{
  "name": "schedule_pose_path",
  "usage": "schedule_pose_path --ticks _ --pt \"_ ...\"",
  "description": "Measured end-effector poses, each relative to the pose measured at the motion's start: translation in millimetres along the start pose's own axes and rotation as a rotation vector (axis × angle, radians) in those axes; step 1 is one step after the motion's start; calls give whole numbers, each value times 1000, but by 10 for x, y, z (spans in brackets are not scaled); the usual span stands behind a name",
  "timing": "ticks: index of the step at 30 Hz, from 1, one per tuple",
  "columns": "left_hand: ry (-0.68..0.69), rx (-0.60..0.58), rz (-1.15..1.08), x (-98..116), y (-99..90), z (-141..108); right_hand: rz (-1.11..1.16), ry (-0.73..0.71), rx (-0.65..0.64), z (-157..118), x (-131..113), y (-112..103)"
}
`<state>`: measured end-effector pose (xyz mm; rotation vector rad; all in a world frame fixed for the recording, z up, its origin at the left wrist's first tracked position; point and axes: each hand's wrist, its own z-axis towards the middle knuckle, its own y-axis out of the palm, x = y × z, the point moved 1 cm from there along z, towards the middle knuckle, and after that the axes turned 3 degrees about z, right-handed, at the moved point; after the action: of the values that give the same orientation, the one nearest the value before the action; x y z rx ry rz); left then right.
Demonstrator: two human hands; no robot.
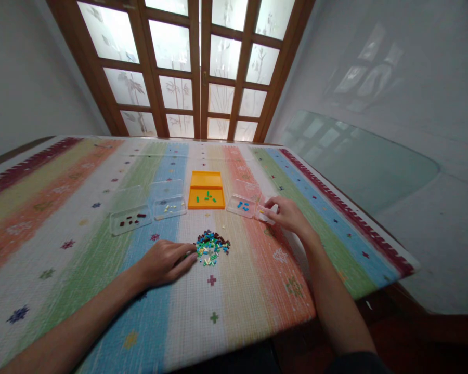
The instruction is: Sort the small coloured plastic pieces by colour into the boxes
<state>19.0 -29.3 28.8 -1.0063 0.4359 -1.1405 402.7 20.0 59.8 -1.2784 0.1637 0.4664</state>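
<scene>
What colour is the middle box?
The box is orange-yellow, seen best in the head view.

A: Straight ahead, wooden doors (199, 96) fill the far end, daylight glowing through frosted panes (175, 93) with plant patterns!
B: Pale walls flank them: the left wall (27, 67) plain and dim, the right wall (444, 93) catching a window-shaped gleam (370, 67).
A: And lower on that side, a greenish panel (366, 156), round-cornered, with reflections of its own!
B: Striped cloth (257, 311) over the counter (140, 161), dark reddish floor (398, 337) showing bottom right!
</scene>
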Motion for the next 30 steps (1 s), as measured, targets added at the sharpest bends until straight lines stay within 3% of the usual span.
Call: schedule_pose_path --ticks 9,15,18,24,27,30 --pt "14 15 9 -2 -5 -3 -52 -27 -91 -2 -71 -14" --pt "-1 9 -1 10 -9 2 13 -90 -38 5 -200 -27" --pt "-1 10 -2 17 -13 7 133 -208 -42 -20 -445 60" --pt "14 1 -27 9 6 5 329 -498 -255 -234 -1175 414" --pt "31 -22 -18 1 18 -7 276 -558 -308 -314 -1424 541" --pt "38 -45 -3 -7 26 -16 192 -578 -340 -326 -1517 619"
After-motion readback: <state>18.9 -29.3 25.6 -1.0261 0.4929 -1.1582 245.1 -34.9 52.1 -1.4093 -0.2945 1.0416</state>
